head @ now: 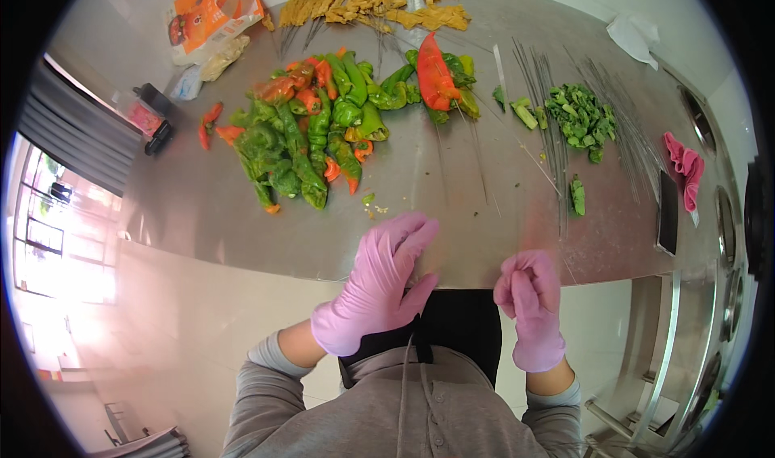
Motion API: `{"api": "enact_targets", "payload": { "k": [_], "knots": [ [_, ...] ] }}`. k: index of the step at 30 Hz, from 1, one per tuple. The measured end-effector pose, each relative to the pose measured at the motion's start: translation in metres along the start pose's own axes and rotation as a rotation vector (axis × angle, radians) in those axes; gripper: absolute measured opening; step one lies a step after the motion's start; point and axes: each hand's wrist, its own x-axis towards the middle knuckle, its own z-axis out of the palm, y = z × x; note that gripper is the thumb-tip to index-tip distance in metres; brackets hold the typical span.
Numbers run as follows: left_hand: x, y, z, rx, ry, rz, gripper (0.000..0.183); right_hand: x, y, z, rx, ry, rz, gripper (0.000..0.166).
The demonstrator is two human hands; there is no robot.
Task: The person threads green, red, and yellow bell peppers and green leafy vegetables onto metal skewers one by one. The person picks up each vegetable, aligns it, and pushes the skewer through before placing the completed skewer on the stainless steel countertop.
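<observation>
My left hand (390,276), in a pink glove, is open over the front edge of the steel table (399,249), palm inward, with nothing visible in it. My right hand (530,300), also gloved, has its fingers curled closed at the same edge; no object clearly shows in it. Beyond my left hand lies a heap of green peppers (296,137) mixed with orange-red ones (284,88). A large red pepper (433,73) rests on green peppers near the middle, with thin metal skewers (475,155) by its lower end. Leafy greens (581,116) lie among more skewers (542,94) to the right.
Folded yellow-brown food pieces (375,6) on skewers line the far edge. An orange and white bag (212,19) stands far left, above a clear container (142,112). At right lie a black flat object (667,212), a pink cloth (687,164) and a white cloth or tissue (633,37).
</observation>
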Motion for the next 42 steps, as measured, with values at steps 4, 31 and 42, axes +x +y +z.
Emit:
{"api": "enact_targets", "payload": {
  "k": [4,31,42],
  "knots": [
    [0.024,-0.001,-0.036,0.262,-0.036,-0.005,0.07,0.006,-0.002,-0.005,0.0,-0.067,0.191,0.014],
    [0.286,-0.215,-0.014,0.787,-0.511,-0.512,0.029,0.018,-0.006,-0.013,0.304,-0.046,0.299,0.016],
    [0.265,-0.156,-0.126,-0.016,-0.12,-0.721,0.021,0.016,-0.005,-0.012,0.265,-0.093,0.272,0.018]
  ]
}}
